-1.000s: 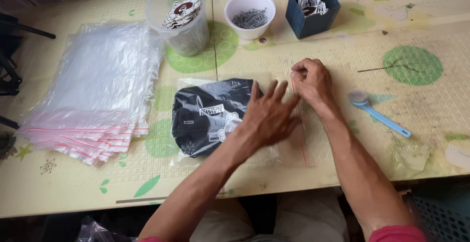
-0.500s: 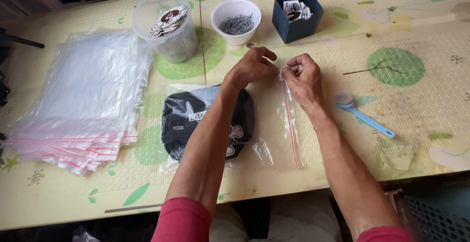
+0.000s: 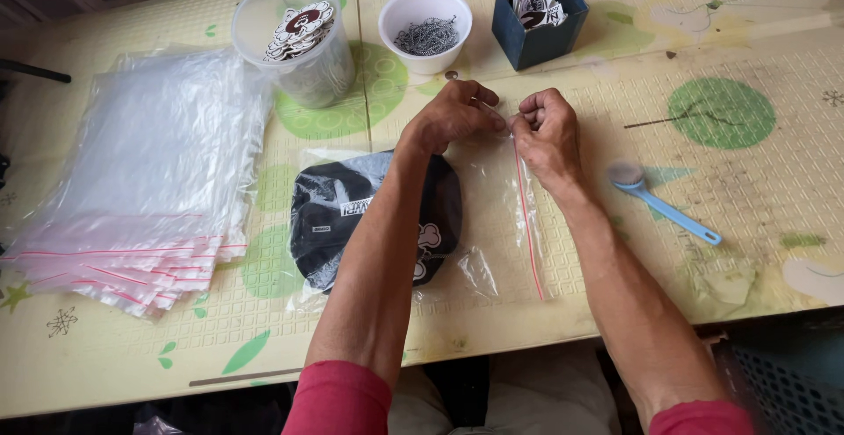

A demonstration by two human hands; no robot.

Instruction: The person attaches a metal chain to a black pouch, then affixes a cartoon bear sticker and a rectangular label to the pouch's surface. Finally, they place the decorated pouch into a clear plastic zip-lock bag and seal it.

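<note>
- A clear zip bag (image 3: pixel 492 224) lies flat on the counter (image 3: pixel 774 197), just in front of the person, with its red seal strip (image 3: pixel 527 224) running down its right edge.
- Inside the bag sits a folded black cap (image 3: pixel 325 215) with white printed patches; the left forearm crosses over part of it.
- The left hand (image 3: pixel 448 118) is at the far corner of the seal strip, its fingers (image 3: pixel 479 96) pressed together and pinching the top end of the strip.
- The right hand (image 3: pixel 545 131) meets it at the same corner, its fingers (image 3: pixel 526 116) curled and pinching the bag's edge; the two hands all but touch.
- Both sleeves at the near edge of the view are red.
- Just right of the bag lies a small blue scoop (image 3: pixel 664 206), its bowl end nearest the right wrist.
- To the left, well apart from the hands, a thick stack of empty clear zip bags (image 3: pixel 141 189) with red strips fans out over the counter.
- Beyond the hands stand three containers in a row: a clear plastic tub (image 3: pixel 303 48) holding round printed badges, a white bowl (image 3: pixel 425 26) of small metal chains or pins (too small to tell which), and a dark blue box (image 3: pixel 538 17) with printed cards.
- The counter is covered with a pale yellow sheet with green spots.
</note>
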